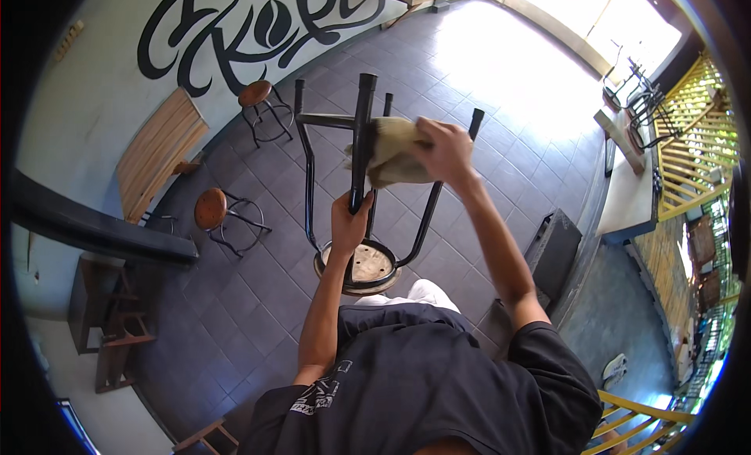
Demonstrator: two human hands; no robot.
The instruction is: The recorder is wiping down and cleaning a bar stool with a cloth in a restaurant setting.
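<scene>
An upside-down stool with a black metal frame (pixel 309 179) stands before me, its legs pointing up and its round seat (pixel 371 262) low, near my knees. My left hand (pixel 350 223) is closed around the nearest leg, below its middle. In my right hand (pixel 447 150) is a beige cloth (pixel 396 150), bunched and slightly blurred, lying against the upper part of that same leg and the crossbar area. The cloth hides part of the frame behind it, and the far legs show only in part.
Two stools with brown round seats (pixel 255 94) (pixel 211 209) stand on the tiled floor at left, near a wall-mounted wooden table (pixel 161 156). A dark box-like object (pixel 552 255) lies at right. Upturned stools (pixel 642 109) rest on a counter (pixel 631 197) beyond it.
</scene>
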